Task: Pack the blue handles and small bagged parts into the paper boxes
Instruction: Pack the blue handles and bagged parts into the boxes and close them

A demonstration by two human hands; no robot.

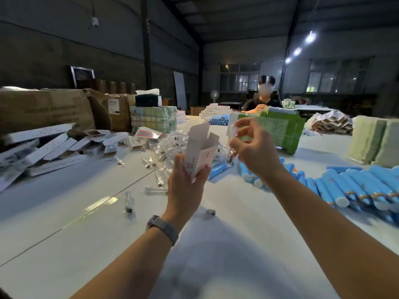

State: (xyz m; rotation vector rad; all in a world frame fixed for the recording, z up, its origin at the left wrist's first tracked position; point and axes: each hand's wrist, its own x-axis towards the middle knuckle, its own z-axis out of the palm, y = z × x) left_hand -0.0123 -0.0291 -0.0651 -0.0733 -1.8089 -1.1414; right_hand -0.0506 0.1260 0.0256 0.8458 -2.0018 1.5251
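My left hand (186,182) grips a white paper box (199,149) with red print, held upright with its top flaps open. My right hand (253,147) is raised just to the right of the box mouth and pinches a small clear bagged part (231,145) with a dark piece at its lower end. Several blue handles (349,188) with white caps lie in a row on the white table (226,244) at the right. More clear bagged parts (170,143) are heaped behind the box, and a few lie loose on the table, one of them (129,205) near my left wrist.
Flat and folded white boxes (49,147) are piled at the left in front of large brown cartons (43,108). A green crate (280,128) and stacked pale bundles (375,143) stand at the right. A person (264,100) sits at the far end. A small dark loose part (211,211) lies near my left arm.
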